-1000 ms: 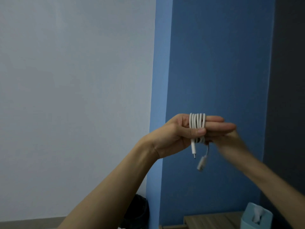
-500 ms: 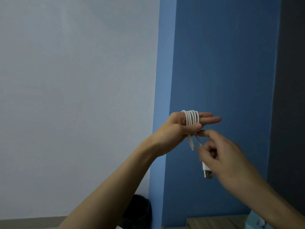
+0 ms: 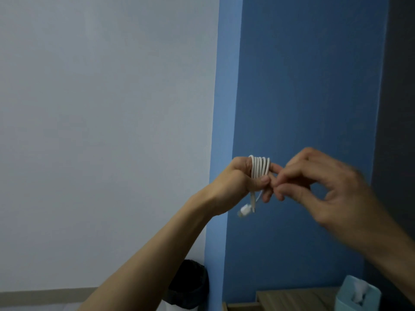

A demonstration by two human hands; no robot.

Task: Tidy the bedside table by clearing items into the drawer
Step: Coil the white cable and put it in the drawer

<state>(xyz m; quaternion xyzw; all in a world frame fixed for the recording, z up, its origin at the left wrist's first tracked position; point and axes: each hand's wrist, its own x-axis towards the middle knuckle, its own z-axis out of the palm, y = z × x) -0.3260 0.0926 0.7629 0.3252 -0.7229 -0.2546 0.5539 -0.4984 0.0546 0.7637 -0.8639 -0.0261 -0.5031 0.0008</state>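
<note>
six loops of white cable (image 3: 260, 167) wound on left hand (image 3: 241, 182) fingers, thumb-pinned | right hand (image 3: 323, 187) fingertips pinching at coil, blurred | step: bundling | next: likely lower toward bedside table (image 3: 292, 297) drawer, unseen

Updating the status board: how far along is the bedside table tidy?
Done: the white cable is wound in loops around the left hand, both plug ends dangling below. In hand: the right hand is at the left fingertips beside the coil. Left: the coil is not stowed yet; no drawer is in view, and a light blue box sits on the wooden table.
</note>
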